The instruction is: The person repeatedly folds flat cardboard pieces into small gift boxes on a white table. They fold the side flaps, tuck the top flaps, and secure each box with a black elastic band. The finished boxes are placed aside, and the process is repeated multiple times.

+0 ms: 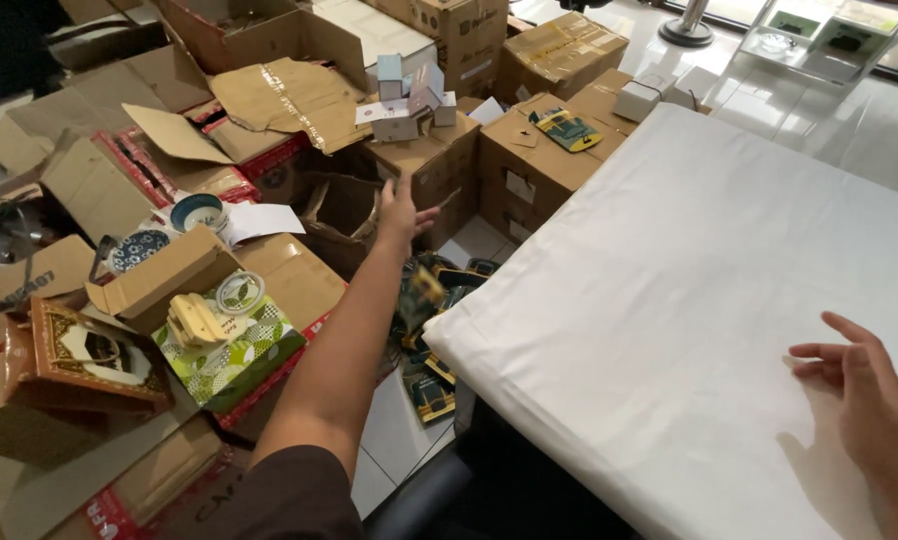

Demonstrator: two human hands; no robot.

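Note:
My left hand [403, 212] is stretched out to the left of the table with its fingers spread and nothing in it. It hovers over an open brown cardboard box [344, 212] and above a heap of dark packets with yellow print [431, 300] on the floor. One of these packets looks blurred just under my forearm. My right hand [864, 400] rests open, palm down, on the white cloth [689, 280] that covers the table, near its right edge. Neither hand holds anything.
Many cardboard boxes crowd the floor to the left and behind. One holds a green patterned box [231, 345] with a round lid. Small white cartons [409, 100] sit on a box at the back. Another dark packet [566, 129] lies on a closed box beside the table.

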